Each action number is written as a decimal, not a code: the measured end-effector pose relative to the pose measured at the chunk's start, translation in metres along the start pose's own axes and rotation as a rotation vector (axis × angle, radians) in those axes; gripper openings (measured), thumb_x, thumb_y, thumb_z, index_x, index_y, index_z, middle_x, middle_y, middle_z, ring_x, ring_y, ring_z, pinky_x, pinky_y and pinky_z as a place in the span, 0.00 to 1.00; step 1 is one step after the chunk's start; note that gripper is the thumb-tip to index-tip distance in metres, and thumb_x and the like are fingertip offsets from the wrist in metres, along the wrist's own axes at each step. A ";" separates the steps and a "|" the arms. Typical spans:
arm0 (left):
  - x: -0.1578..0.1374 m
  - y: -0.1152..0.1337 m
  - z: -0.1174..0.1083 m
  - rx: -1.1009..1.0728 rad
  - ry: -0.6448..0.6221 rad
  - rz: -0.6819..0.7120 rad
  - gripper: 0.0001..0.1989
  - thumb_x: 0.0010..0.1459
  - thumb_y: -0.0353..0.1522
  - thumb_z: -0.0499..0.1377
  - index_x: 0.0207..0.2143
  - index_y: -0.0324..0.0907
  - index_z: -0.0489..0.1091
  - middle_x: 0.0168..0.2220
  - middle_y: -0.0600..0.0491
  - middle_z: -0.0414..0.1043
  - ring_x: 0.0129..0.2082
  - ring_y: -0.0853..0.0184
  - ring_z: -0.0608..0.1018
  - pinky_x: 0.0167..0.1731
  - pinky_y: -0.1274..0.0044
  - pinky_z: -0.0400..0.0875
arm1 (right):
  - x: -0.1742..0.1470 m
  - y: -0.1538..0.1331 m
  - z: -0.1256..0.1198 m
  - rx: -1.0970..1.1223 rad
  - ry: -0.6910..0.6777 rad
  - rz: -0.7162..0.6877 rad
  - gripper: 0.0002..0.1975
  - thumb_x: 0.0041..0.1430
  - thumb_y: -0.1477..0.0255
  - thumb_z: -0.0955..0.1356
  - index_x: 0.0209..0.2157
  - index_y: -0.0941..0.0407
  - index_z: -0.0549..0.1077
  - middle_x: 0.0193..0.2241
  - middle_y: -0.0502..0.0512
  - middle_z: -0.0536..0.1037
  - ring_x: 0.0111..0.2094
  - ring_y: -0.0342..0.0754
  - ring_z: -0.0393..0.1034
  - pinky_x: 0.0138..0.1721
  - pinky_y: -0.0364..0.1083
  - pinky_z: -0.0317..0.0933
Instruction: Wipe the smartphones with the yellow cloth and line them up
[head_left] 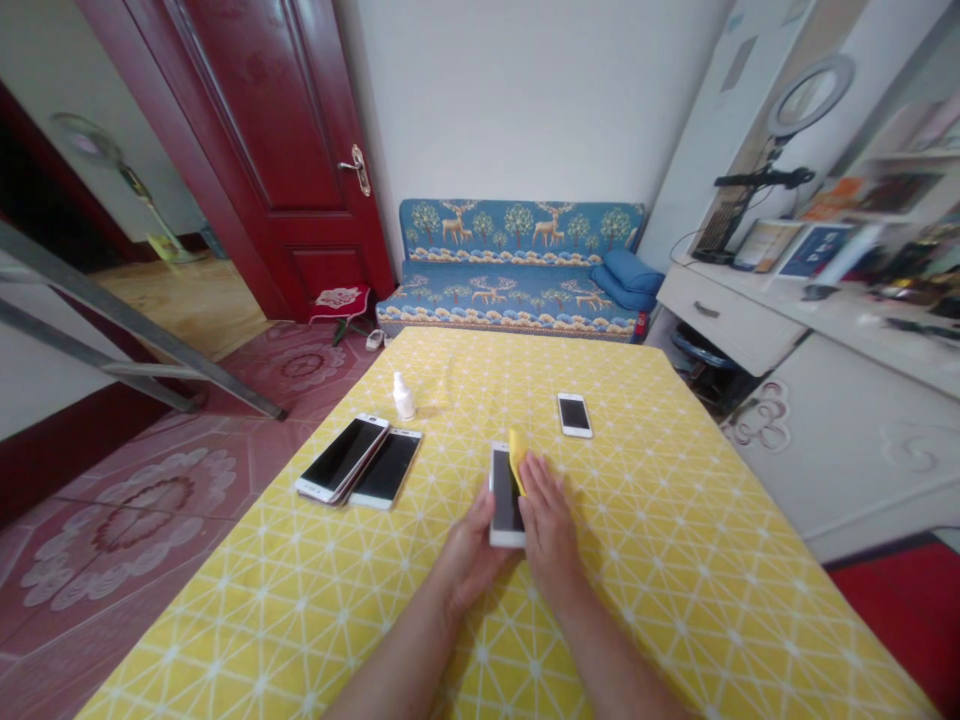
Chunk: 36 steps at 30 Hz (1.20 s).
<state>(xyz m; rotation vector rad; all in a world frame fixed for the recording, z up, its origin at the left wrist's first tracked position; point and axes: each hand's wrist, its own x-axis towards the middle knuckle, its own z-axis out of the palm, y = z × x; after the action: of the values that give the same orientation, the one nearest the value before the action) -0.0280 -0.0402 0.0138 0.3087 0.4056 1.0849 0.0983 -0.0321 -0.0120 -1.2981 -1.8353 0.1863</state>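
White phone (505,505) between 2 hands (552,520) bears 1 yellow cloth (517,450).

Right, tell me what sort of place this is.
Most likely a room in someone's home: a deer-patterned blue sofa sits against the far wall, a standing fan shows at the left, and a yellow patterned tablecloth covers the table.

Soft, even light left faint shadows on the yellow tablecloth (712,560); toward the edges, the pedestal fan (131,182) looked blurred and stretched.
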 end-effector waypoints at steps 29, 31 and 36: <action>0.004 0.018 -0.010 -0.195 0.079 0.115 0.21 0.65 0.33 0.49 0.59 0.39 0.60 0.50 0.45 0.73 0.52 0.64 0.74 0.56 0.73 0.62 | 0.000 -0.028 -0.012 0.028 -0.104 -0.279 0.21 0.64 0.76 0.59 0.57 0.51 0.65 0.56 0.55 0.70 0.63 0.53 0.54 0.61 0.65 0.48; 0.004 0.017 -0.010 -0.170 0.088 0.100 0.22 0.65 0.34 0.49 0.60 0.38 0.58 0.49 0.44 0.73 0.52 0.64 0.74 0.56 0.73 0.63 | 0.000 -0.027 -0.012 0.046 -0.143 -0.321 0.21 0.64 0.76 0.60 0.58 0.52 0.65 0.56 0.55 0.70 0.63 0.52 0.53 0.62 0.63 0.49; 0.003 0.017 -0.006 -0.154 0.128 0.150 0.21 0.65 0.33 0.48 0.60 0.40 0.59 0.48 0.46 0.75 0.48 0.65 0.76 0.55 0.73 0.65 | 0.001 -0.029 -0.012 0.022 -0.081 -0.286 0.19 0.64 0.75 0.60 0.55 0.51 0.69 0.55 0.54 0.72 0.63 0.53 0.55 0.61 0.64 0.50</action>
<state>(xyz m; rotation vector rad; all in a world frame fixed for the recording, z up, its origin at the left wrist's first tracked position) -0.0433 -0.0296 0.0151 0.1355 0.4147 1.2799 0.0866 -0.0483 0.0122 -1.0118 -2.0578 0.1049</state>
